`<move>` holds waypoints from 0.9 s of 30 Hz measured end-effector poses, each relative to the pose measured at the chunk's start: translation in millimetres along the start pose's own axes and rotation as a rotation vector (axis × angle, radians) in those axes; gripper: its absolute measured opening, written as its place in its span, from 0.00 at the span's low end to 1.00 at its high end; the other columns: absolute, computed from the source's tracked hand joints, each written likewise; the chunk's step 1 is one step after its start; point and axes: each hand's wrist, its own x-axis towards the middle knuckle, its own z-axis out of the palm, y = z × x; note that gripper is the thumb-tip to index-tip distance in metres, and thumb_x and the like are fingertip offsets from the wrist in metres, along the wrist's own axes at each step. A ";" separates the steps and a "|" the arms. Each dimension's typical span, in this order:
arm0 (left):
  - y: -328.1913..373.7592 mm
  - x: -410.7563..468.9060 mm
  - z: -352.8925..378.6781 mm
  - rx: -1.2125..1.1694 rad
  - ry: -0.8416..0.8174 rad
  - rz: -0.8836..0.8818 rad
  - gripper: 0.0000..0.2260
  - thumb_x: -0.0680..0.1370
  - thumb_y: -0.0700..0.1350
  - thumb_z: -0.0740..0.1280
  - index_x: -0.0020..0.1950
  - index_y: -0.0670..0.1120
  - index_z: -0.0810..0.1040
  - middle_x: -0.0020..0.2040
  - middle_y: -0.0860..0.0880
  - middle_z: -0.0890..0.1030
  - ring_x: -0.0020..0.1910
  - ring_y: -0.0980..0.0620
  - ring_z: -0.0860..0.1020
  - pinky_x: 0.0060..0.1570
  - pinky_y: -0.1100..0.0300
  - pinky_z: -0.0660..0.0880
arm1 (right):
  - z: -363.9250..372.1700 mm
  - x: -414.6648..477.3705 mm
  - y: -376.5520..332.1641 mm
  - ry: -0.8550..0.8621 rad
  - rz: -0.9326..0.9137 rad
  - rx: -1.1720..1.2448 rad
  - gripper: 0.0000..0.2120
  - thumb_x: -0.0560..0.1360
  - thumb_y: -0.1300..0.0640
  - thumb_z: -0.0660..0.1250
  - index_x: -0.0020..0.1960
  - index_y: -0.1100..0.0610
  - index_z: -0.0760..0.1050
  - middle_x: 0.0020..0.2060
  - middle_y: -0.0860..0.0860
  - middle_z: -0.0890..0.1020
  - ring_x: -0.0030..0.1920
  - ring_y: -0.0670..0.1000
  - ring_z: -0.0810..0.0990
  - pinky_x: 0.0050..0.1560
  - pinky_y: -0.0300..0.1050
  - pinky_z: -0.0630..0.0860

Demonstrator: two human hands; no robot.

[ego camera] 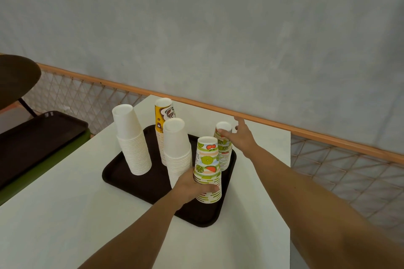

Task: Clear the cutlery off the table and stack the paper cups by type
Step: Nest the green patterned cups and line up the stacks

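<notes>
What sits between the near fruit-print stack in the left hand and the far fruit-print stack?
Nothing visible. The near fruit-print stack and far fruit-print stack stand adjacent on the tray; left hand grips one, right hand touches the other.

Two bare forearms are showing, no sleeves reaching into view on either. Left hand [192, 185] and right hand [240, 135] are both bare: no gloves, rings, watch or wristbands showing. Fingernails are looking short and plain. Nothing is being worn on either wrist or arm.
</notes>
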 end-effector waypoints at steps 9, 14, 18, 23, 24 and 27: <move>8.8 -0.2 3.9 -0.017 0.001 0.031 0.26 0.67 0.43 0.77 0.60 0.54 0.70 0.58 0.53 0.77 0.58 0.54 0.75 0.58 0.60 0.71 | -20.5 -27.2 -16.0 -0.117 -0.088 0.153 0.20 0.77 0.44 0.62 0.64 0.54 0.71 0.54 0.52 0.78 0.58 0.53 0.77 0.52 0.44 0.74; 9.5 0.4 5.2 -0.009 0.006 0.049 0.29 0.65 0.45 0.78 0.63 0.50 0.72 0.58 0.52 0.79 0.59 0.53 0.77 0.58 0.58 0.74 | -19.7 -44.9 -6.7 -0.417 -0.019 0.050 0.28 0.72 0.50 0.71 0.69 0.51 0.65 0.59 0.51 0.76 0.60 0.52 0.75 0.60 0.48 0.74; 9.3 1.3 5.9 0.033 0.012 0.012 0.34 0.62 0.50 0.79 0.64 0.49 0.70 0.59 0.51 0.79 0.59 0.52 0.77 0.60 0.54 0.74 | -17.0 -55.6 -2.7 -0.591 -0.005 0.026 0.27 0.71 0.56 0.72 0.66 0.49 0.66 0.59 0.48 0.77 0.59 0.50 0.77 0.58 0.46 0.76; 11.9 -1.7 8.0 0.061 0.010 -0.001 0.33 0.64 0.50 0.78 0.65 0.49 0.69 0.60 0.51 0.78 0.59 0.51 0.76 0.60 0.54 0.74 | -15.6 -60.6 -3.6 -0.610 -0.028 -0.015 0.23 0.70 0.56 0.74 0.63 0.49 0.70 0.59 0.48 0.79 0.59 0.51 0.78 0.61 0.51 0.75; 11.8 -2.0 8.2 0.058 0.008 -0.001 0.33 0.64 0.50 0.78 0.65 0.49 0.69 0.60 0.51 0.78 0.59 0.51 0.76 0.61 0.53 0.74 | -15.7 -61.2 -4.9 -0.598 -0.029 -0.015 0.23 0.70 0.56 0.74 0.63 0.49 0.70 0.59 0.48 0.79 0.59 0.52 0.78 0.61 0.51 0.75; 12.1 -3.6 8.2 0.053 0.003 -0.003 0.33 0.64 0.50 0.78 0.66 0.50 0.69 0.60 0.51 0.78 0.59 0.51 0.76 0.62 0.52 0.73 | -16.7 -61.5 -8.0 -0.570 -0.034 0.005 0.23 0.70 0.56 0.73 0.62 0.49 0.70 0.58 0.48 0.79 0.59 0.52 0.78 0.59 0.50 0.77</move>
